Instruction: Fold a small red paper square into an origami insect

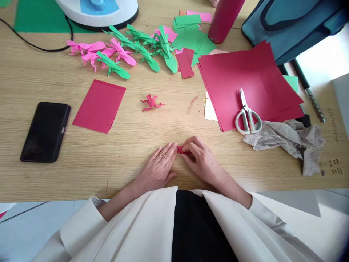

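Between my hands, close to the table's front edge, lies a small folded piece of red paper (180, 149), mostly covered by fingers. My left hand (160, 163) rests flat on the table, fingers stretched out, its fingertips at the left end of the piece. The thumb and fingers of my right hand (200, 158) pinch its right end. A small red origami figure (151, 103) with thin bent limbs sits beyond my hands. Left of it is a stack of red paper sheets (99, 106).
Green origami figures (145, 54) and pink ones (91, 51) cluster at the back. White-handled scissors (247, 116) lie on large red sheets (245, 80) at right, near a crumpled grey cloth (289, 140). A black phone (45, 131) lies left; a red bottle (225, 20) stands behind.
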### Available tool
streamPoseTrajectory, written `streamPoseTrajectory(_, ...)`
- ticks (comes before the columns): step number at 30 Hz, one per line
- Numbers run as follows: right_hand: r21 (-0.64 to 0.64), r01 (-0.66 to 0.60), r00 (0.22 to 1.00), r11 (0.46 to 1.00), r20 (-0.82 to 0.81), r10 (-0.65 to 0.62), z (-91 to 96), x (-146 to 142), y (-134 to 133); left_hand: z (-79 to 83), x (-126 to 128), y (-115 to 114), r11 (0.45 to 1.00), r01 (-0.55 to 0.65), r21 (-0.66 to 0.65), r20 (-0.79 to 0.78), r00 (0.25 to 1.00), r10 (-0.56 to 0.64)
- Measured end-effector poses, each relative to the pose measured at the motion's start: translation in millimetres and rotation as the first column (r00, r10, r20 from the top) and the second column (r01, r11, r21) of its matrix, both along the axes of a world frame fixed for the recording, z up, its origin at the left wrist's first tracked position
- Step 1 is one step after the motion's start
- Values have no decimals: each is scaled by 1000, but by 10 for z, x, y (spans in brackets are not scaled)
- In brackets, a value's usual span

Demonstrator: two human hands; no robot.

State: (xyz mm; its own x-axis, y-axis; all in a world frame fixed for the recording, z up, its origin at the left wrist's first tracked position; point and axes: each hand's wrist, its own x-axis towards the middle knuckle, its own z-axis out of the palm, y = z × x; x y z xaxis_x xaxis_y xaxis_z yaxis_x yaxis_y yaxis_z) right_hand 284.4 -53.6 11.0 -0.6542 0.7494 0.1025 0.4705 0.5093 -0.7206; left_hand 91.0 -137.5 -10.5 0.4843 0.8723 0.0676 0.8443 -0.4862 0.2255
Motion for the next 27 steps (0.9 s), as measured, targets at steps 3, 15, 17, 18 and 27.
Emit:
streamPoseTrajectory(3, 12, -8, 1000, 1000, -11, 8, -8, 5, -2, 1, -11, 18, 1000, 15, -7, 5, 1000, -15)
streamPoseTrajectory(15, -63, -173, 984, 983, -63, 169, 30, 339, 83, 33, 40, 18, 1000, 12, 27, -128, 992, -9)
streamPoseTrajectory(17, -66, -220, 975, 973, -55, 217, 28, 367, 123, 41, 46, 18, 1000, 7, 22, -152, 988, -4)
streamPoseTrajectory(18, -65, -240, 970, 969, -47, 237, 28, 376, 144, 48, 49, 19, 1000, 6, 13, -160, 987, -4)
streamPoseTrajectory(27, 59, -463, 884, 885, 111, 455, 94, 416, 311, 109, 83, 31, 1000, -18, -23, -194, 981, 14)
